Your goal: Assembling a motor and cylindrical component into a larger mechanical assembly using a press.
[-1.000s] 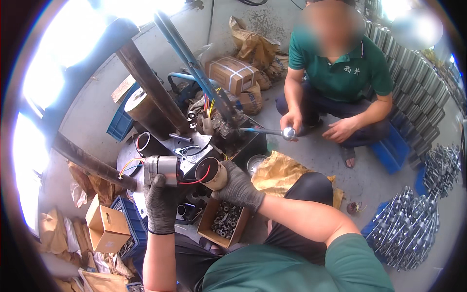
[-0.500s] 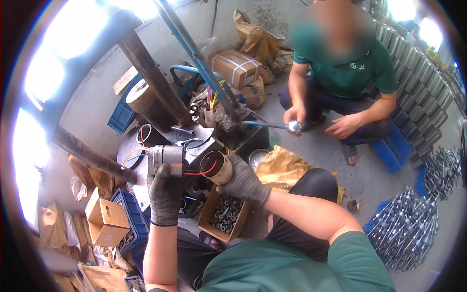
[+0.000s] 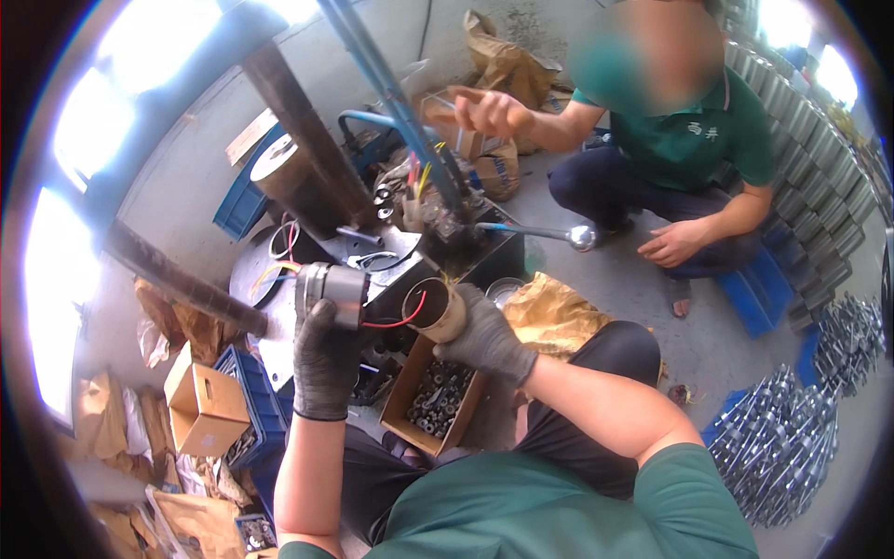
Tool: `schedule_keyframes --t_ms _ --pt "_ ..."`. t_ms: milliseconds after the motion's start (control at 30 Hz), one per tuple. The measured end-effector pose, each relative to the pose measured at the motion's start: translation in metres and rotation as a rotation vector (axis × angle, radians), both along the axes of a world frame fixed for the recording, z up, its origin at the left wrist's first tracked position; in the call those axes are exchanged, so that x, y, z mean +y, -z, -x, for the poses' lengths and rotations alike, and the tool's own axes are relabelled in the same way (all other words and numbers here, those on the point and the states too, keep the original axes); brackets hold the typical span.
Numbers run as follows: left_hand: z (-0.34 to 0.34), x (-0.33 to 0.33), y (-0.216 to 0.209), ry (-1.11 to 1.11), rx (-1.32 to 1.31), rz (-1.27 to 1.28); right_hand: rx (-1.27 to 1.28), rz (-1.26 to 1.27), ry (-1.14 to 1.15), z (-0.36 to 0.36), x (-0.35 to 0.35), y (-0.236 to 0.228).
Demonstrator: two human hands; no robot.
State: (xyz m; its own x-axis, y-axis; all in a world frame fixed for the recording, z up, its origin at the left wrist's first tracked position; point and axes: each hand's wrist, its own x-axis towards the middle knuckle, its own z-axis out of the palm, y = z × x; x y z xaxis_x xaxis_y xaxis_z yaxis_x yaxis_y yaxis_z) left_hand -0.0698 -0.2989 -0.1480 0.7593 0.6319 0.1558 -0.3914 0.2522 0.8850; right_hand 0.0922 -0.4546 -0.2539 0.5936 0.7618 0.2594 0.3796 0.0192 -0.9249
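Observation:
My left hand (image 3: 324,368), in a grey glove, grips a grey cylindrical metal motor body (image 3: 335,294) from below. Thin coloured wires trail from its left side. In my gloved right hand (image 3: 489,340) is a hollow cream-coloured cylinder (image 3: 447,319), its dark open mouth tilted toward the motor body. A red wire (image 3: 395,323) spans the gap from the motor body to the cylinder's mouth; its end inside cannot be made out. The two parts are apart, held above a metal worktable (image 3: 277,350).
An open carton (image 3: 464,415) of small metal parts sits below my hands. A press lever with a ball end (image 3: 582,237) juts rightward. Across from me, a co-worker's raised hand (image 3: 498,115) is near the press's blue bars. Metal shafts (image 3: 773,452) are piled at right, beside a blue crate (image 3: 752,289).
The co-worker's hand has left the lever's ball end and risen to the left. My hands still hold the same two parts, with little change between them; the whole view has shifted slightly.

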Motion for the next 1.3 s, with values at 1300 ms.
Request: schedule_keyframes --t_ms 1300 --pt "0.112 -0.05 -0.02 0.502 0.719 -0.987 1.415 -0.563 0.015 -0.066 0.045 -0.011"
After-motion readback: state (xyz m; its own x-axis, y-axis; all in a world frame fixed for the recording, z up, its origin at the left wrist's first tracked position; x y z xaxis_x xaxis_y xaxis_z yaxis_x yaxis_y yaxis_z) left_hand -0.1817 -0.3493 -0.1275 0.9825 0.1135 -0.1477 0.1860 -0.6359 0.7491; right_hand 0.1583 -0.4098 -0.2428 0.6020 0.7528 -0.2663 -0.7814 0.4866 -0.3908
